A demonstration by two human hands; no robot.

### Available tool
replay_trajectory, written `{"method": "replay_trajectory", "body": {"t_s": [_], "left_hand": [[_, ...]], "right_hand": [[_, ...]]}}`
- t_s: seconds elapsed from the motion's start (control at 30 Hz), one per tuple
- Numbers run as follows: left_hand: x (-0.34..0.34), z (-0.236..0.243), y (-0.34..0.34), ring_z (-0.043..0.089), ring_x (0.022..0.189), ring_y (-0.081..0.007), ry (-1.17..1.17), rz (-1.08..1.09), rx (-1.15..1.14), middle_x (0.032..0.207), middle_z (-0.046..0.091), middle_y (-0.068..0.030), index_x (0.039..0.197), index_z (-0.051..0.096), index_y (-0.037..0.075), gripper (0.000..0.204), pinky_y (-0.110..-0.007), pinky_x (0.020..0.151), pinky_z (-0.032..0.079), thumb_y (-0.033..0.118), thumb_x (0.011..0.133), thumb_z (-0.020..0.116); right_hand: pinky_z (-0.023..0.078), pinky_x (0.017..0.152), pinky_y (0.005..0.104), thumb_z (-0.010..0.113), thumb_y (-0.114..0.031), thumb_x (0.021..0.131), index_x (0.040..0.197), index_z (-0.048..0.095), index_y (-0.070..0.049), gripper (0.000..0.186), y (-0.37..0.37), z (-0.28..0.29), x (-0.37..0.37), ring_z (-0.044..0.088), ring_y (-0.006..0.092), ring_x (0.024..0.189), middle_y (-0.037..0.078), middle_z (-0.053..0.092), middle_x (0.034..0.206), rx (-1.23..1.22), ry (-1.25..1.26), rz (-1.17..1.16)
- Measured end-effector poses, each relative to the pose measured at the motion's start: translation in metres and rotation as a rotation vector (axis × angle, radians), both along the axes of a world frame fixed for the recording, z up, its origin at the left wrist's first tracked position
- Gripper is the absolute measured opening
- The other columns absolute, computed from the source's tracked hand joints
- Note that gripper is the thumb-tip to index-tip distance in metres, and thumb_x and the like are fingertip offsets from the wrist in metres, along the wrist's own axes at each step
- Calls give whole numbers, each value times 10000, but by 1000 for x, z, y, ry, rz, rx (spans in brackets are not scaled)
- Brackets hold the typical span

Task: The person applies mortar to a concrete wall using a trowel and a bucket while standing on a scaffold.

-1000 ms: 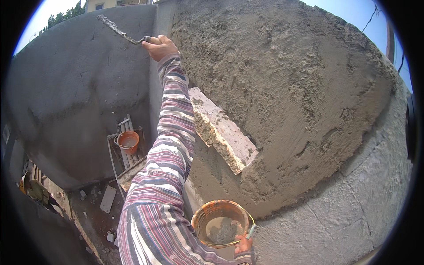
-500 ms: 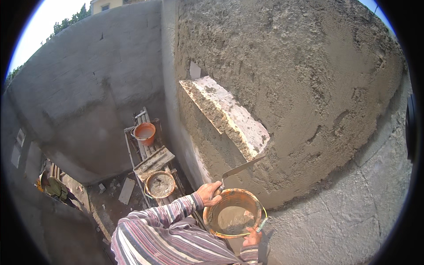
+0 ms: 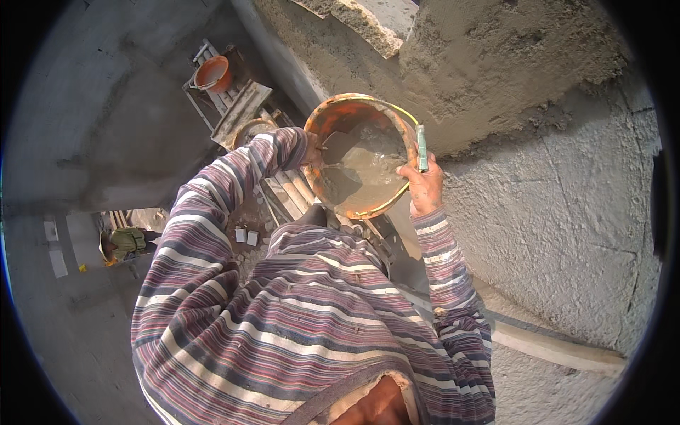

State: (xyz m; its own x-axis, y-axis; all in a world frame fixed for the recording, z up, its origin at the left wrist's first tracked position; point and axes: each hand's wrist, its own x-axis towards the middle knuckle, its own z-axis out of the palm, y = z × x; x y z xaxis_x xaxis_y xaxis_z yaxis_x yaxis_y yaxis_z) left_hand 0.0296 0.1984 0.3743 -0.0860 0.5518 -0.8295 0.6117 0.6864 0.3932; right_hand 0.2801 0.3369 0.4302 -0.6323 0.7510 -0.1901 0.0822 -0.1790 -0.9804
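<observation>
- Grey wall (image 3: 106, 156) fills the view around 10 o'clock, and a rough wall (image 3: 510, 64) coated in mortar stands between 1 and 2 o'clock
- Orange pail (image 3: 214, 74) sits on a stand (image 3: 242, 110) between 10 and 11 o'clock
- Bucket (image 3: 337, 115) of wet mortar (image 3: 375, 159) is toward 12 o'clock, between both hands
- Left hand (image 3: 314, 150) is at the bucket's 9 o'clock, fingers mostly hidden, so I cannot tell what it grips; the mortar lies at its 3 o'clock
- Right hand (image 3: 426, 188) holds the bucket's rim at 4 o'clock, just beside the green grip (image 3: 422, 147); the bucket lies at its 10 o'clock
- Half a second ago the left hand held a trowel above the rim; now it is down at the bucket, and the ledge (image 3: 379, 28) has shifted up to the 12 o'clock edge
</observation>
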Motion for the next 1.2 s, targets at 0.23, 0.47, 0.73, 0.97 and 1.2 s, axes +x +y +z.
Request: {"method": "replay_trajectory", "body": {"t_s": [0.23, 0.47, 0.73, 0.97, 1.2], "left_hand": [[37, -61, -54, 438, 393, -116, -1081, 634, 106, 556, 500, -28, 938, 573, -12, 231, -239, 389, 350, 124, 760, 634], [68, -40, -88, 462, 412, -103, -1300, 712, 309, 589, 502, -36, 1092, 520, -2, 241, -211, 379, 365, 80, 868, 556], [52, 81, -91, 485, 482, -104, -1342, 1020, 722, 669, 485, -52, 1132, 473, -45, 323, -228, 406, 423, 95, 846, 531], [-21, 224, -74, 503, 545, -112, -903, 1154, 1653, 715, 489, -53, 1168, 414, -8, 413, -241, 428, 467, 137, 799, 529], [-167, 384, -13, 606, 697, -232, 679, 1824, 2240, 842, 554, -137, 1123, 435, -7, 383, -333, 538, 538, 119, 790, 577]], "right_hand": [[409, 830, 269, 650, 28, 641, 1030, 596, 36, 392, -3, -3, -25, 513, 147, 912, 42, 517, 1040, 46, 3, 146], [457, 716, 259, 665, 79, 613, 982, 562, 0, 391, 14, -24, -30, 542, 128, 740, 1, 553, 806, -241, -50, 60], [356, 456, 269, 702, -31, 588, 742, 495, -138, 280, 15, -1, -27, 489, 115, 602, -35, 483, 717, -281, -100, -135], [380, 417, 279, 686, 14, 597, 741, 485, -124, 283, 26, -23, 7, 474, 112, 570, -29, 458, 687, -263, -100, -212], [418, 638, 457, 668, -28, 614, 941, 498, -66, 371, -7, -14, 44, 550, 219, 797, 40, 533, 849, -271, -173, -246]]}}
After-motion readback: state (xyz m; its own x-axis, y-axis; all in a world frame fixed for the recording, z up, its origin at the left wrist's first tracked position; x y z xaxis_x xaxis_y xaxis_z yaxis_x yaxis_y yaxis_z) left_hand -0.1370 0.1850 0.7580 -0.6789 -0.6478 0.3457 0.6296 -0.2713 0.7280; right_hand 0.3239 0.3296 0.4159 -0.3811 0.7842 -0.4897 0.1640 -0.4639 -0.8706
